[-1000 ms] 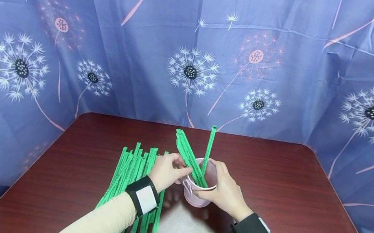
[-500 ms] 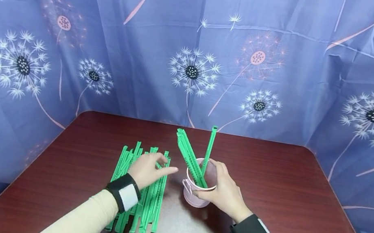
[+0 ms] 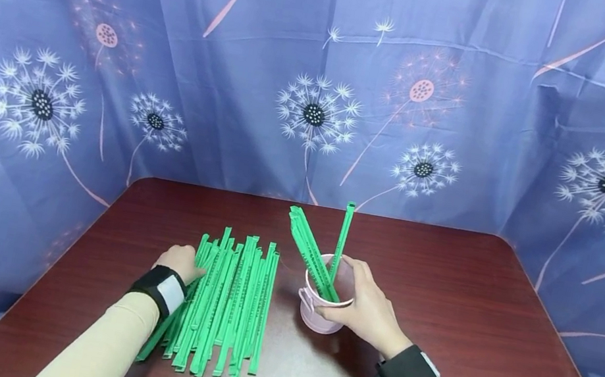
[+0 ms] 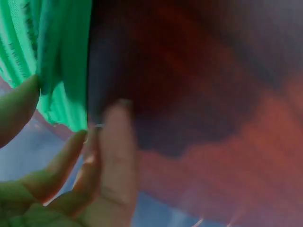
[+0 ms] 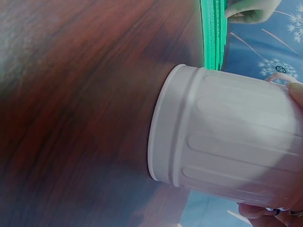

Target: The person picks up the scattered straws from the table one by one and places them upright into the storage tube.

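Many long, slim green packets with dark print point(image 3: 226, 302) lie side by side in a pile on the table. At the pile's left edge is my left hand point(image 3: 178, 262); in the left wrist view its thumb point(image 4: 21, 106) touches the packets and its fairly straight fingers point(image 4: 118, 161) reach along their side. My right hand point(image 3: 373, 307) grips a small pale pink bucket point(image 3: 319, 320) by its rim, thumb at the front and fingers behind. Inside the bucket a bunch of green packets point(image 3: 307, 246) leans left, and a single packet point(image 3: 343, 235) stands nearly upright.
The dark red-brown wooden table point(image 3: 470, 297) has rounded far corners. Behind and beside it hangs a blue curtain point(image 3: 232, 103) with dandelion prints. A small handle point(image 3: 306, 297) hangs on the bucket's left side.
My left hand has left the packets in the bucket and moved left across the pile to its far left edge. The right hand keeps hold of the bucket.
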{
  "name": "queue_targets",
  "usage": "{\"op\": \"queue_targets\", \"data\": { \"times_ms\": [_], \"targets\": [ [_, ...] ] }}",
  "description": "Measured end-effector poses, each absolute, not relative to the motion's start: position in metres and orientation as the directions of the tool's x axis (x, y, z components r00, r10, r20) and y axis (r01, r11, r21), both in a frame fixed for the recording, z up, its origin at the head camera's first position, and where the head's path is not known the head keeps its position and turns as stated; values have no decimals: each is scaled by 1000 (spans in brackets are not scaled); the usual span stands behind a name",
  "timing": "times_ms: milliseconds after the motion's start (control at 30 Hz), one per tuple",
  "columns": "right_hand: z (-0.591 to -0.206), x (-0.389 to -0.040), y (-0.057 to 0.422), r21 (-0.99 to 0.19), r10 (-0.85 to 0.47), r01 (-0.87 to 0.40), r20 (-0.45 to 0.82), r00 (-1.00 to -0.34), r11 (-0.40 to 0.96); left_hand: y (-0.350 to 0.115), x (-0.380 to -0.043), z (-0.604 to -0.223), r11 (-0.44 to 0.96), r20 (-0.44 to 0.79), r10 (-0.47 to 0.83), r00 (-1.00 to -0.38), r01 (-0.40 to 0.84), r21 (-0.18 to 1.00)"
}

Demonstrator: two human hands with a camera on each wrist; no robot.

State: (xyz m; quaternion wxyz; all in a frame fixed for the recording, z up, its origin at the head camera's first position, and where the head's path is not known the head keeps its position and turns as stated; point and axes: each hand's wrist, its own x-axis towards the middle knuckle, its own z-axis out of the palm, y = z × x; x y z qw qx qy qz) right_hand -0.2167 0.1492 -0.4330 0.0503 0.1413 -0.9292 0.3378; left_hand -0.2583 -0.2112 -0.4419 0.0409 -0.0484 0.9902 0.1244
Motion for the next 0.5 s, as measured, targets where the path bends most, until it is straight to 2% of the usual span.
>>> {"op": "queue_targets", "data": {
  "times_ms": [267,500],
  "targets": [
    [-432,-216,149,-603,-227,-297,191,-955,741,-216,-261,-445,953,-87,-62,-994,-85,291],
    [-432,-215,149,-601,-228,-306,205,-952,738,-214,-260,-443,930,-103,-111,-988,-140,341]
  ]
}}
